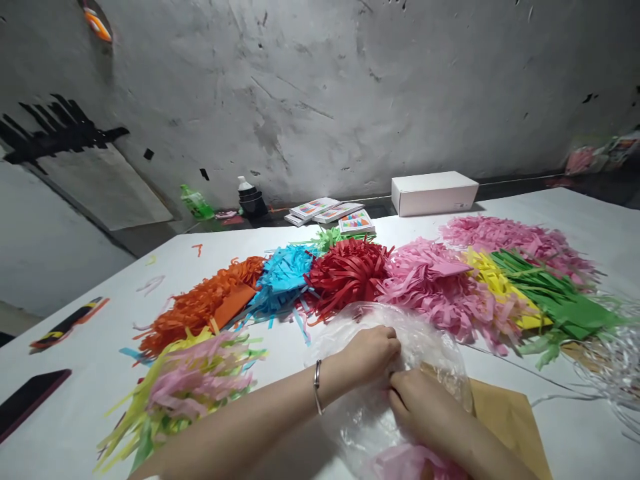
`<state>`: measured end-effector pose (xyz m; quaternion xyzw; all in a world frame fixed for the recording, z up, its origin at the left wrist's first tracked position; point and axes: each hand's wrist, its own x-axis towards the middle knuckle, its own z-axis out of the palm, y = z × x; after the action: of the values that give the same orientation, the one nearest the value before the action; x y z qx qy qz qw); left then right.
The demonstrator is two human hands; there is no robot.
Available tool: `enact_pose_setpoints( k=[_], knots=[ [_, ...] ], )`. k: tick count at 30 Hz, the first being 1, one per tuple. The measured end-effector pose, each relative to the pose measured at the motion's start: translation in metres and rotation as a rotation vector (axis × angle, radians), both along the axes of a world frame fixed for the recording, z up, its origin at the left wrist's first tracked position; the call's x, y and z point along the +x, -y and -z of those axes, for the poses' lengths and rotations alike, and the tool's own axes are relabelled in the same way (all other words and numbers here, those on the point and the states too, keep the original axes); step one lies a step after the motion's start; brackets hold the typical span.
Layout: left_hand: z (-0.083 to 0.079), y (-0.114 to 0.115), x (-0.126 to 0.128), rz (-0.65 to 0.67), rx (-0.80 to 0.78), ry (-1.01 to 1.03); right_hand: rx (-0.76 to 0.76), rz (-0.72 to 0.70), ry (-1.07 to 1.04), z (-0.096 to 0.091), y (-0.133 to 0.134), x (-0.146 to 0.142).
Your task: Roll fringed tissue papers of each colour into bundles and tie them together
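Note:
A clear plastic bag (430, 347) lies crumpled on the white table (90, 373) in front of me, with pink shredded paper (400, 461) showing inside its near end. My left hand (370, 353), with a silver bangle on the wrist, has its fingers closed on the bag's film. My right hand (425, 407) pinches the same bag just beside it, and the two hands nearly touch. A brown paper envelope (505, 420) lies under the bag.
Piles of cut paper fringe cross the table: orange (200, 303), blue (283, 273), red (345, 270), pink (435, 287), yellow (493, 280), green (555, 293), and a mixed pile (190, 387) at near left. A white box (434, 192) and booklets (330, 213) stand by the wall.

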<state>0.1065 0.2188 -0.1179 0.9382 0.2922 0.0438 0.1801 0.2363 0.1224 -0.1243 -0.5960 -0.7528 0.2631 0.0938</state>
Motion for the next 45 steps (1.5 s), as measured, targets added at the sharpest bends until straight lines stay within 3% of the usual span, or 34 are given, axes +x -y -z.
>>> enact_pose_setpoints(
  k=[6, 8, 12, 15, 18, 22, 32, 37, 45],
  knots=[
    [-0.008, 0.010, -0.015, -0.099, -0.081, 0.178, -0.003, -0.002, -0.115, -0.008, -0.004, 0.010],
    [-0.016, 0.020, -0.030, -0.213, -0.266, 0.323, -0.006, 0.005, -0.164, -0.015, -0.005, 0.013],
    [-0.023, 0.047, -0.056, -0.515, -0.886, 0.770, 0.039, 0.021, -0.297, -0.027, 0.000, 0.010],
    [-0.022, 0.064, -0.064, -0.612, -1.023, 0.924, 0.119, -0.008, -0.450, -0.028, 0.010, 0.000],
    [-0.020, 0.073, -0.065, -0.637, -1.025, 0.962, 0.161, -0.053, -0.472, -0.023, 0.018, -0.009],
    [-0.018, 0.078, -0.063, -0.641, -0.913, 0.932, 0.166, -0.057, -0.470, -0.016, 0.021, -0.013],
    [-0.010, 0.083, -0.061, -0.591, -0.776, 0.953, 0.129, -0.004, -0.441, -0.021, 0.019, -0.011],
    [-0.015, 0.087, -0.058, -0.563, -0.628, 0.894, 0.118, -0.005, -0.392, -0.025, 0.019, -0.010],
    [-0.024, 0.083, -0.067, -0.485, -0.568, 0.712, 0.080, -0.112, -0.453, -0.025, 0.019, -0.007]
  ],
)
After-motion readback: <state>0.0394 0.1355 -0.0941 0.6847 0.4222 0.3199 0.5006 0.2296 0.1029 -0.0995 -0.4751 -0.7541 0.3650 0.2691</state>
